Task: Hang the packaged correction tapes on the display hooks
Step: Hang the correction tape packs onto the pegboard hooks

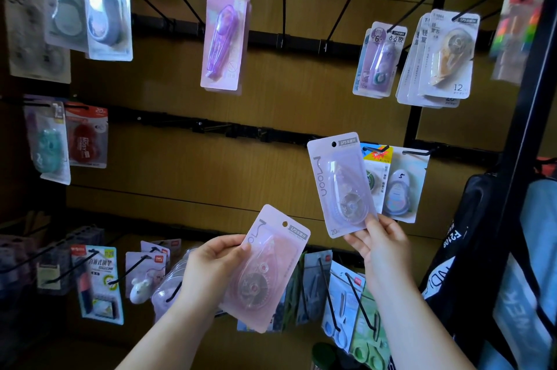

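Nearest, the left hand (217, 261) curls fingers and thumb round a pink correction tape pack (265, 273), held tilted low before the display board (211, 173). The right hand (382, 244) pinches the bottom corner of a lilac pack (340, 188), upright at the middle rail, its hang hole free. Two packs are held, one per hand. Just beside the lilac one, two more hang: a yellow-topped pack (380, 176), partly overlapped, and a pale blue pack (404, 188).

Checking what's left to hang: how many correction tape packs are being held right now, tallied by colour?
pink pack, in the left hand: 1
lilac pack, in the right hand: 1
Total: 2
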The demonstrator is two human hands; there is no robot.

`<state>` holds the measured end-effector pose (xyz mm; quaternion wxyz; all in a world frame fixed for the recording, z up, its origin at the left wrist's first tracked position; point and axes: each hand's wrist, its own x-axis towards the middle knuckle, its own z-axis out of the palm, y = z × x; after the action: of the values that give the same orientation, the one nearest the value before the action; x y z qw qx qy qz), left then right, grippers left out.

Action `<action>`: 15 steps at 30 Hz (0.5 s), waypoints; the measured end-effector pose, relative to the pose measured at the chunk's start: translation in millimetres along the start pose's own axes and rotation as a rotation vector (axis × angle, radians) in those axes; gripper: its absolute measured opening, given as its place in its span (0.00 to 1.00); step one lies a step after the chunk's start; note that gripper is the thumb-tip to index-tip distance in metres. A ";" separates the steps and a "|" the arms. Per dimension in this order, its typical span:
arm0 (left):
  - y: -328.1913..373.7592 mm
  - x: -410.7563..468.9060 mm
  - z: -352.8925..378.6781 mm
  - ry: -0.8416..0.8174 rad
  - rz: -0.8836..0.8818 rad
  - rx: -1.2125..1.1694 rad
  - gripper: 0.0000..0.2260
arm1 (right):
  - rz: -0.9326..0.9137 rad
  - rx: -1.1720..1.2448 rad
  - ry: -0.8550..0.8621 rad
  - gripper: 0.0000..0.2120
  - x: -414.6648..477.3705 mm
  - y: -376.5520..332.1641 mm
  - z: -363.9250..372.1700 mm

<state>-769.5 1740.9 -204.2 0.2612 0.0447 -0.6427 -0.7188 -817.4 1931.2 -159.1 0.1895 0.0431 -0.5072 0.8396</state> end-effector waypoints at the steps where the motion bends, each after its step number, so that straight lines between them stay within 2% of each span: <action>1: -0.3 -0.1 -0.2 -0.003 0.001 -0.001 0.09 | 0.000 0.001 -0.001 0.06 -0.4 0.3 0.5; 5: -1.0 -0.3 -0.5 -0.002 -0.009 -0.011 0.08 | -0.001 -0.003 0.005 0.09 -1.7 0.7 1.9; 15: 1.7 -0.5 0.9 0.014 -0.022 -0.026 0.08 | -0.029 -0.062 0.004 0.08 -5.7 -5.2 6.1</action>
<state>-768.9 1741.8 -202.6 0.2586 0.0535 -0.6309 -0.7295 -811.0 1926.5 -153.3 0.2040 0.0430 -0.5319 0.8207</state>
